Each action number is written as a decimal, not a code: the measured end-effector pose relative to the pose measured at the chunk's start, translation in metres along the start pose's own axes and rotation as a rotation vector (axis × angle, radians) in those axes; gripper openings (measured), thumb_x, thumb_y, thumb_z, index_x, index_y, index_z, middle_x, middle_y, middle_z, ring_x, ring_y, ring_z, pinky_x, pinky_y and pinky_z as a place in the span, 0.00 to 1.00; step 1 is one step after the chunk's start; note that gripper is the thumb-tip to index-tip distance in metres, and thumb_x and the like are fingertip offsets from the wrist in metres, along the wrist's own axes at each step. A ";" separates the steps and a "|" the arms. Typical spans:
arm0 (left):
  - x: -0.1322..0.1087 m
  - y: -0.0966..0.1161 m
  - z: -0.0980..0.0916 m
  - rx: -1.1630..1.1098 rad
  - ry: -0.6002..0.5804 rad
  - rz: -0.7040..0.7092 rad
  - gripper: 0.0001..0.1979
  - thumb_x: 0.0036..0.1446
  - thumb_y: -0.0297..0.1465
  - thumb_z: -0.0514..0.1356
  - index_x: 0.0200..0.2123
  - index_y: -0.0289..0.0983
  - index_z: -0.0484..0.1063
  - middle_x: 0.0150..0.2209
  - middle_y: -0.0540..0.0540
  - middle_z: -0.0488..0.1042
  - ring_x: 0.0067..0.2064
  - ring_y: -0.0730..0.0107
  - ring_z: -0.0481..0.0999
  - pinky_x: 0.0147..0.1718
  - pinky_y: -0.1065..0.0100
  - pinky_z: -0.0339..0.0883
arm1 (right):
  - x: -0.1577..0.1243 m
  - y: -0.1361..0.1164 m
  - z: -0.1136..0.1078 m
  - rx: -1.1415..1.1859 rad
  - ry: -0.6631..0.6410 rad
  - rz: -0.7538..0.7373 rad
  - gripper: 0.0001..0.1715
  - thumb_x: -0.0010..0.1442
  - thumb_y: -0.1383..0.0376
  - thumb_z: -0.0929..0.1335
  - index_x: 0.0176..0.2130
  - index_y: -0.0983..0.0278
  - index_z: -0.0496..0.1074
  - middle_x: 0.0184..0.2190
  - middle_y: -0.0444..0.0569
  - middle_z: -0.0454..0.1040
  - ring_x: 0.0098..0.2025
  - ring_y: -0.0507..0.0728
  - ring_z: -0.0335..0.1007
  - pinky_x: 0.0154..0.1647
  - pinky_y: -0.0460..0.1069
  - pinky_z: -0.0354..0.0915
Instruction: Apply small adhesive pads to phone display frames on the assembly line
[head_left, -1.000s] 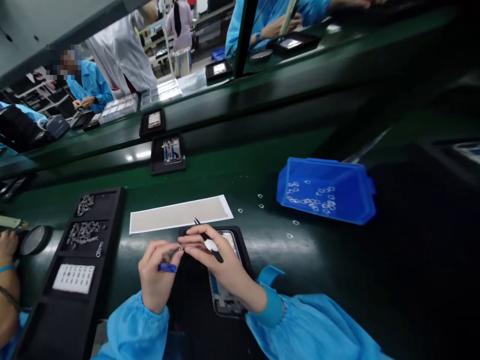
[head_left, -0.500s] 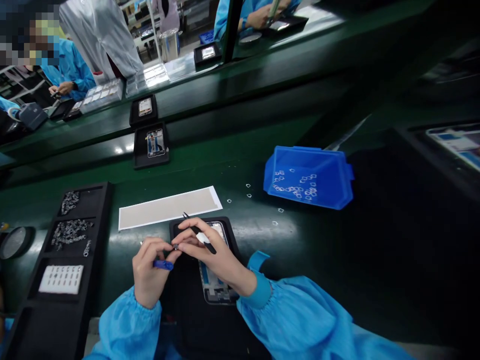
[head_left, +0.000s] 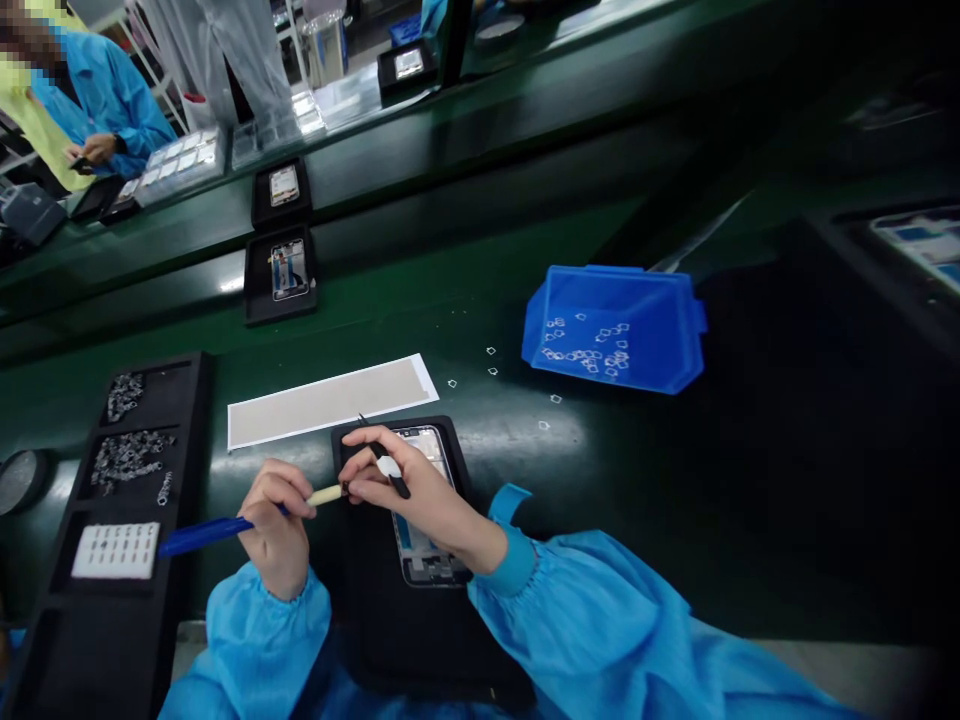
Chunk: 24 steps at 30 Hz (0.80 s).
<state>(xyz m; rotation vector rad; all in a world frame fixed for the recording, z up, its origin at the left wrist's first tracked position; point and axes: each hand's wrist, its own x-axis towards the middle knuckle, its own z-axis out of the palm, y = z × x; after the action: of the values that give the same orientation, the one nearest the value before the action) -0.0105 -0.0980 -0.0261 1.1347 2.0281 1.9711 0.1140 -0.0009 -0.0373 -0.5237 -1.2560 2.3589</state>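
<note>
While left hand [head_left: 276,530] grips a blue stick [head_left: 202,535] and right hand [head_left: 420,495] pinches tweezers [head_left: 394,483], paper strip [head_left: 330,400] lies beyond.

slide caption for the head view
Left hand holds a blue-handled, cream-tipped stick against a small dark part pinched in the right hand.

Dark green workbench [head_left: 675,480], raised green shelf [head_left: 562,100] behind, glossy light patches.

Left sleeve [head_left: 259,625], right sleeve [head_left: 615,640]: bright blue smock cloth, loose, creased, gathered into elastic cuffs. Right cuff [head_left: 517,562]: smooth band, tab upturned. Left hand [head_left: 277,530], right hand [head_left: 421,497]: bare.
</note>
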 end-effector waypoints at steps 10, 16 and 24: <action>0.002 0.001 -0.007 -0.184 -0.112 -0.117 0.21 0.67 0.43 0.50 0.25 0.38 0.62 0.29 0.50 0.66 0.24 0.75 0.70 0.25 0.68 0.68 | -0.002 0.002 0.003 0.041 0.085 -0.018 0.26 0.54 0.58 0.75 0.48 0.59 0.65 0.39 0.46 0.77 0.40 0.55 0.77 0.48 0.53 0.71; -0.001 0.009 -0.012 -0.141 -0.240 -0.164 0.05 0.66 0.32 0.54 0.37 0.38 0.66 0.40 0.48 0.67 0.33 0.73 0.76 0.38 0.64 0.74 | -0.002 -0.001 0.006 -0.137 0.199 -0.176 0.20 0.57 0.61 0.73 0.47 0.60 0.65 0.38 0.48 0.78 0.42 0.57 0.77 0.47 0.54 0.71; 0.003 0.017 -0.012 0.127 -0.327 0.146 0.03 0.65 0.25 0.54 0.39 0.39 0.65 0.38 0.47 0.70 0.38 0.71 0.77 0.38 0.66 0.76 | -0.005 -0.004 0.010 -0.266 0.282 -0.272 0.15 0.58 0.64 0.70 0.46 0.60 0.66 0.36 0.47 0.78 0.37 0.56 0.76 0.41 0.52 0.71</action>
<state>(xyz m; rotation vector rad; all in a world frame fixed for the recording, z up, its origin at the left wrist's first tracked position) -0.0112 -0.1078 -0.0075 1.5566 1.9663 1.5983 0.1135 -0.0082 -0.0280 -0.6930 -1.4126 1.8354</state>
